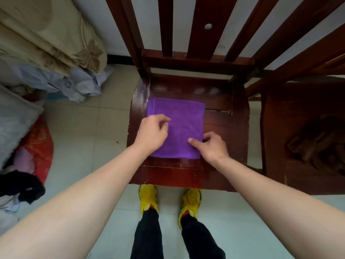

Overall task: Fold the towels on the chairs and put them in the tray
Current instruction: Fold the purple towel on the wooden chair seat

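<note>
A purple towel [183, 124] lies folded into a rough square on the seat of a dark red wooden chair [227, 128]. My left hand [152, 134] rests over the towel's left edge with its fingers curled in. My right hand [211, 147] pinches the towel's near right edge, thumb on top of the cloth and fingers at its side. No tray is in view.
A second wooden chair [302, 135] stands close on the right with a dark brown cloth [317, 144] on its seat. Bedding and heaped clothes [46, 53] fill the left side on the floor. My feet in yellow shoes [149, 199] stand right before the chair.
</note>
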`<state>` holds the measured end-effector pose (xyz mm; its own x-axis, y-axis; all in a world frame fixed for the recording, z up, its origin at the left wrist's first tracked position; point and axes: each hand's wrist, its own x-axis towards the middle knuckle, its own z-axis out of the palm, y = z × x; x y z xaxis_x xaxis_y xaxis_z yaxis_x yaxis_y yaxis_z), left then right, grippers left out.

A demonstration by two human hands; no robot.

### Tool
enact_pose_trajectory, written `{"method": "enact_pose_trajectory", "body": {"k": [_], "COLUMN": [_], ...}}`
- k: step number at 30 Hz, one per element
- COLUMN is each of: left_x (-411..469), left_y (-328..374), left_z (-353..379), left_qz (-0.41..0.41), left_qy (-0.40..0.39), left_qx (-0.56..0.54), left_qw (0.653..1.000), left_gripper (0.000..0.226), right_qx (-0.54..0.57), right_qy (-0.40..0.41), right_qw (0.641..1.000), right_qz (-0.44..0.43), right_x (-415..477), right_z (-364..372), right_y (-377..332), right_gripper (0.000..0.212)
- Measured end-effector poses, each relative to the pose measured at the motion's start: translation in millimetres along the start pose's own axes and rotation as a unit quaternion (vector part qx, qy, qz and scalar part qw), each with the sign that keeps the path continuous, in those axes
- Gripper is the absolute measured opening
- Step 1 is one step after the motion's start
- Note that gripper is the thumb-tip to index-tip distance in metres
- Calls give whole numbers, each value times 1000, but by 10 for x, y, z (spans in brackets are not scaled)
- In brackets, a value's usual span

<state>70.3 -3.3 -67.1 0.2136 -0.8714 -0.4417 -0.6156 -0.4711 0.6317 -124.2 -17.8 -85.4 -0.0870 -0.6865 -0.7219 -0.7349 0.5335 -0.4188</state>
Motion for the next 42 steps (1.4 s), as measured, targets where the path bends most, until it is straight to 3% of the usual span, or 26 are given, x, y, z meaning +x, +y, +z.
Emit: {"method": "enact_pose_trajectory", "body": {"k": [3,5,7,9,12,16,21,28,31,34,36,38,42], "left_x": [262,358,401,442,561,805,968,1122,1091,991,949,923,948], "left_y": [129,142,168,170,206,352,426,220,137,-2,-64,-108,-184], "left_z": [47,-11,-94,-173,-295,-431,-439,-304,-270,-353,-422,-453,-433], "left_qz": [-168,-216,-245,-271,-297,-300,-202,-68,82,275,383,431,432], "left_qy": [-76,-102,-138,-194,-244,-256,-235,-190,-176,-140,-117,-148,-181], "left_qx": [-208,-266,-298,-318,-356,-364,-208,-121,-19,176,325,404,432], "left_qw": [961,934,912,888,852,844,928,972,981,935,856,793,771], "left_gripper": [22,18,23,36,56,73,39,45,50,66,78,84,72], "right_qx": [-2,34,145,182,45,-144,-251,-304,-327,-352,-349,-342,-360], "right_qy": [42,54,39,45,115,192,202,160,121,80,67,65,46], "right_qw": [999,997,988,982,985,933,897,892,895,894,901,905,897], "right_qz": [23,35,45,20,-117,-267,-303,-295,-280,-266,-250,-246,-251], "right_x": [-74,-86,-84,-121,-289,-516,-570,-818,-846,-850,-864,-887,-878], "right_z": [160,247,284,274,146,80,326,837,1024,1193,1213,1161,1097], "right_y": [-20,-33,-38,-55,-149,-305,-356,-90,-100,-160,-204,-200,-102], "right_gripper": [65,68,69,55,36,43,54,64,68,71,76,78,85]}}
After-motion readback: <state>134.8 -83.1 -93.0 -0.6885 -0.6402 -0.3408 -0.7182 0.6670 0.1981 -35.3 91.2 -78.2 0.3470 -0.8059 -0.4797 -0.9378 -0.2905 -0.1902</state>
